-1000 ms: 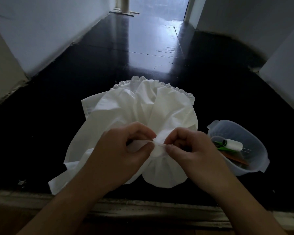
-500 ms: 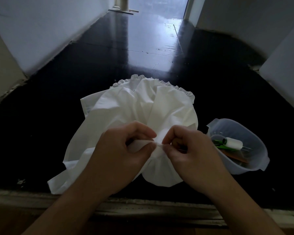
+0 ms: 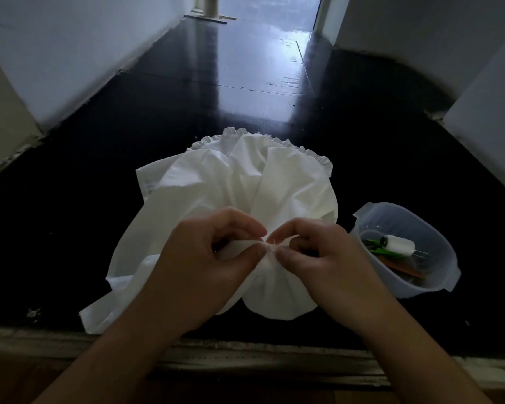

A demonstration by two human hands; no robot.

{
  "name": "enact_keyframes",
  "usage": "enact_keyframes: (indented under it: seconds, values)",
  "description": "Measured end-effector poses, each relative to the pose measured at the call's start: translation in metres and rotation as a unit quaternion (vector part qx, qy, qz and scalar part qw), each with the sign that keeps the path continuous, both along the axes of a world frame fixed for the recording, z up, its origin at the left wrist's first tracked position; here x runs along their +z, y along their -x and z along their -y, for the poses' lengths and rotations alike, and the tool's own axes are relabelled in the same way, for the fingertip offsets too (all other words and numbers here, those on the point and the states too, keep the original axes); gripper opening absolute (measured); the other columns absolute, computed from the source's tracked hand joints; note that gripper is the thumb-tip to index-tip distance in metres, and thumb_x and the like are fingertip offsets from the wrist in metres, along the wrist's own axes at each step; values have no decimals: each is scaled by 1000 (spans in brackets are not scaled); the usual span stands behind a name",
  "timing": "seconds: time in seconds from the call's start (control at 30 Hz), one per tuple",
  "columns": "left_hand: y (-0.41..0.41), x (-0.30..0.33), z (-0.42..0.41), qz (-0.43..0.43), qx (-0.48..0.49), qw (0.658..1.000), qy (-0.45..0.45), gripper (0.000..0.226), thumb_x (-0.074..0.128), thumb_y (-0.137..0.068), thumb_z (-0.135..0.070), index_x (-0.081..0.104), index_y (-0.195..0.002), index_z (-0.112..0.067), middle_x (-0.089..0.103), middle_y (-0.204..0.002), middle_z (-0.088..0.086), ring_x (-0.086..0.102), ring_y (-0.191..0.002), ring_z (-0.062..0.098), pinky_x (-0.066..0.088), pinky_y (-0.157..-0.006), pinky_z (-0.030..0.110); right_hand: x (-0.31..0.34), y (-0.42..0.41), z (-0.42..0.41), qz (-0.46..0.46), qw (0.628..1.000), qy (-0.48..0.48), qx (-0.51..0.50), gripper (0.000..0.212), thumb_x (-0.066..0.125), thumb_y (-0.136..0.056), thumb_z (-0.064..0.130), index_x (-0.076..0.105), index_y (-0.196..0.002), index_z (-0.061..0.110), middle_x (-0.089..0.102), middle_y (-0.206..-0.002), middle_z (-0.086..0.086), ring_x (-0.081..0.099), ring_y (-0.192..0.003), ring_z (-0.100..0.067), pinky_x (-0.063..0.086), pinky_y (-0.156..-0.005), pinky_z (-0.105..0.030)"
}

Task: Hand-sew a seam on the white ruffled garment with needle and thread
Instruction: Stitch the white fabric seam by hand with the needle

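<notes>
The white ruffled garment (image 3: 239,188) lies bunched on the dark floor in front of me, its frilled edge at the far side. My left hand (image 3: 213,266) pinches a gathered fold of the cloth between thumb and fingers. My right hand (image 3: 324,260) pinches the same fold from the right, its fingertips almost touching the left hand's. The needle and thread are too small to make out between the fingers.
A clear plastic tub (image 3: 446,275) sits on the floor to the right, holding a white thread spool (image 3: 398,245) and green-handled tools (image 3: 376,249). A worn step edge (image 3: 245,357) runs below my wrists. White walls (image 3: 79,53) flank the glossy black floor (image 3: 245,83).
My right hand has shifted a little left, closing the gap to the left hand at the pinched fold. The garment has barely moved.
</notes>
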State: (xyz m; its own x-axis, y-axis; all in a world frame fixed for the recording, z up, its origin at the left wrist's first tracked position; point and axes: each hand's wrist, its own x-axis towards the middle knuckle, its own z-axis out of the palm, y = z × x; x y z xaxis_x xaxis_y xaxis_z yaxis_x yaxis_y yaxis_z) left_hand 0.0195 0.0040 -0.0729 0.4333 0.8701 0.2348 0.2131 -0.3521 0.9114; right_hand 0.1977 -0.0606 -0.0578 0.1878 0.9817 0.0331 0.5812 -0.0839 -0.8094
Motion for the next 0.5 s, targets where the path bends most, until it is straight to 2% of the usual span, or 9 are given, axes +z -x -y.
enact_keyframes:
  seconds: [0.07,0.17,0.37,0.5]
  values:
    - [1,1,-1,-2,2,1000,2,24,86,-82,-9,77,-95,-27,77,-88,-17,75,-89,0,55,-78,10,1,-2,-1,-27,1000,3,3,12,72,-94,18,76,-84,23,65,-62,-2,59,-57,-14,43,-53,-20]
    - [2,1,-2,-4,12,1000,9,24,85,-82,-9,77,-93,-29,78,-87,-17,75,-88,0,54,-77,10,-1,-5,-3,-67,998,10,-3,16,73,-93,15,74,-77,18,59,-57,3,51,-53,-6,38,-52,-16]
    - [0,0,-2,-11,13,1000,23,21,85,-82,-11,77,-94,-27,78,-87,-16,75,-86,-1,56,-75,11,-2,-8,-3,-132,991,14,17,14,70,-91,9,73,-78,12,56,-57,4,50,-53,-4,38,-53,-17]
    - [0,1,-2,-4,13,999,41,20,84,-83,-9,78,-94,-25,78,-86,-14,76,-85,1,57,-76,13,-4,-11,-5,-182,983,11,29,17,68,-91,-1,71,-76,7,50,-53,9,45,-50,-3,36,-52,-16]
